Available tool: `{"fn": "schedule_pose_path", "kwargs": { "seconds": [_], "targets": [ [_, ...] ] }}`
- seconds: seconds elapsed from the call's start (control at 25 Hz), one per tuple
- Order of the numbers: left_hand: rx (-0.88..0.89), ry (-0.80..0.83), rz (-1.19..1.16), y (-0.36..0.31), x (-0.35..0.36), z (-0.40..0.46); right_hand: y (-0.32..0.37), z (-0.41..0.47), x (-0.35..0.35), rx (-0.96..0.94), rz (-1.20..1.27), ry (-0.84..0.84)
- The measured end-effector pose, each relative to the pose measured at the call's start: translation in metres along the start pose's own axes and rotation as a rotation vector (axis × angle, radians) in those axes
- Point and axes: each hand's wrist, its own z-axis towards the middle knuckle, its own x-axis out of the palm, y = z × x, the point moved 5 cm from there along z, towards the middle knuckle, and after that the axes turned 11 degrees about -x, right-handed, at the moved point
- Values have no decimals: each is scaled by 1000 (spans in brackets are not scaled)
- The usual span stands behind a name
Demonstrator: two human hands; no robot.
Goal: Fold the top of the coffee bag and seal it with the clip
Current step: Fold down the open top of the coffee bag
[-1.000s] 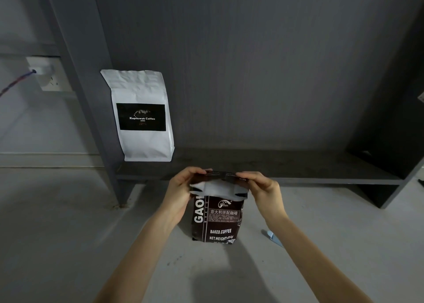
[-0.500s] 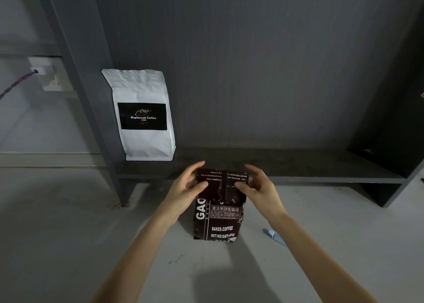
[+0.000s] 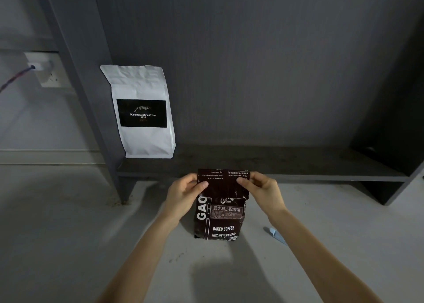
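Observation:
A dark brown coffee bag (image 3: 219, 220) with white lettering stands upright on the grey floor in front of me. Its top is folded forward and down as a flat flap (image 3: 223, 183) over the front of the bag. My left hand (image 3: 184, 193) grips the flap's left edge, thumb pressed on its front. My right hand (image 3: 260, 190) grips the flap's right edge the same way. A light blue clip (image 3: 276, 235) lies on the floor just right of the bag, partly hidden behind my right forearm.
A white coffee bag (image 3: 143, 112) with a black label stands on a low dark shelf (image 3: 286, 165), leaning against the dark back panel. A wall socket (image 3: 46, 70) with a cable plugged in is at the far left. Grey floor surrounds the bag.
The bag's open top, showing its pale inside a second ago, has been folded down over the front. Both hands now pinch the flap's side edges.

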Motion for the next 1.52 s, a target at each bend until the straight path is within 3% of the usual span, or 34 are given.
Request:
{"fn": "schedule_pose_path", "kwargs": {
  "seconds": [0.2,0.52,0.76,0.92,1.08,1.24,1.52],
  "targets": [
    [-72,69,-156,3,2,-1,-10,-9,4,-12,71,95],
    [-108,129,-163,22,2,0,-28,-7,1,20,-47,-17],
    [-55,-42,-137,24,6,9,-29,8,4,44,-111,-77],
    [-48,-103,-87,24,10,15,-27,14,-1,39,-176,-48],
    [-85,-275,9,27,2,12,-33,5,1,28,-201,2],
    [-86,-246,28,26,5,5,-37,-2,1,47,-152,25],
    [63,-297,284,-1,7,9,-15,8,0,26,-232,54]
  ]
}}
